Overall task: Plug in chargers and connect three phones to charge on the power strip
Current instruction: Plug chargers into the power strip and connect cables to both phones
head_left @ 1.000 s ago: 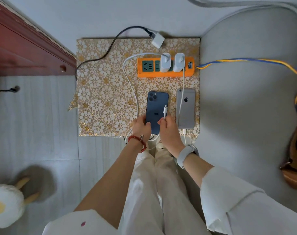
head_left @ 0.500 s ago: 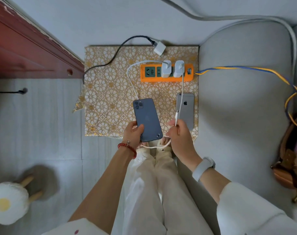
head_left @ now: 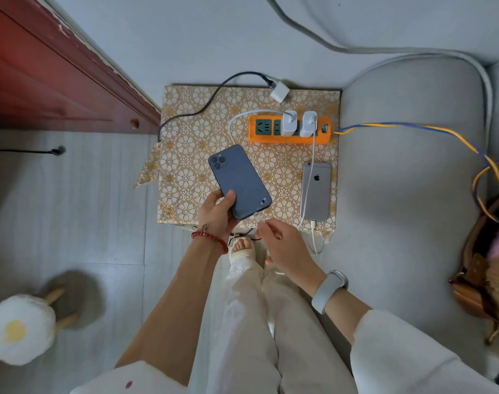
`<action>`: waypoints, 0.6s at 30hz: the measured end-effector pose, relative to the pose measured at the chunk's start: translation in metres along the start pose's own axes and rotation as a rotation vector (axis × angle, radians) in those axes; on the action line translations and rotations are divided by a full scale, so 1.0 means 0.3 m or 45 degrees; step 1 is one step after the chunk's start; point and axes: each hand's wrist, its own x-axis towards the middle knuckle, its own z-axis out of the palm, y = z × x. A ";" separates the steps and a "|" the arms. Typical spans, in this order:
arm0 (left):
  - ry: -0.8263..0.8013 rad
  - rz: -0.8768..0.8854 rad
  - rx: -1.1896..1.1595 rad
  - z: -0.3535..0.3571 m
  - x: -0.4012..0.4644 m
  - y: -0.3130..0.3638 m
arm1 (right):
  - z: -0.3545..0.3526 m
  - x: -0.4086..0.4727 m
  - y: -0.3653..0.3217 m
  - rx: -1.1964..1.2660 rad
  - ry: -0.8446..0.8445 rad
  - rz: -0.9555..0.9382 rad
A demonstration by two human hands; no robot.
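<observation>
Head view. The left hand [head_left: 218, 213] grips the blue phone [head_left: 239, 182] over the patterned mat's [head_left: 191, 132] near edge, tilted to present its port. The right hand [head_left: 282, 240] pinches the white cable plug [head_left: 260, 218] at that port, apparently for insertion. The silver phone [head_left: 315, 191] lies cabled near the mat's right edge. The orange power strip [head_left: 289, 129] at the far right corner holds two chargers [head_left: 288, 123]; a third charger [head_left: 279, 93] lies unplugged beyond.

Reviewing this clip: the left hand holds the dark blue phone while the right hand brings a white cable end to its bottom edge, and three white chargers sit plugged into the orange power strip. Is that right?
Not quite. The head view shows two white chargers plugged into the orange power strip; a third charger lies unplugged on the mat behind it. The rest holds: the left hand holds the dark blue phone, and the right hand brings the white cable end to its bottom edge.
</observation>
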 end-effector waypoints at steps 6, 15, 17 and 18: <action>0.004 -0.008 -0.103 0.013 -0.013 0.006 | 0.002 0.009 0.013 0.019 0.053 -0.008; 0.017 0.010 -0.039 0.018 -0.022 0.010 | -0.002 0.016 0.017 -0.023 0.069 -0.026; 0.023 0.014 -0.037 0.024 -0.025 0.013 | -0.002 0.018 0.016 -0.025 0.073 -0.014; 0.024 0.018 -0.021 0.027 -0.026 0.014 | -0.002 0.019 0.015 -0.021 0.081 -0.008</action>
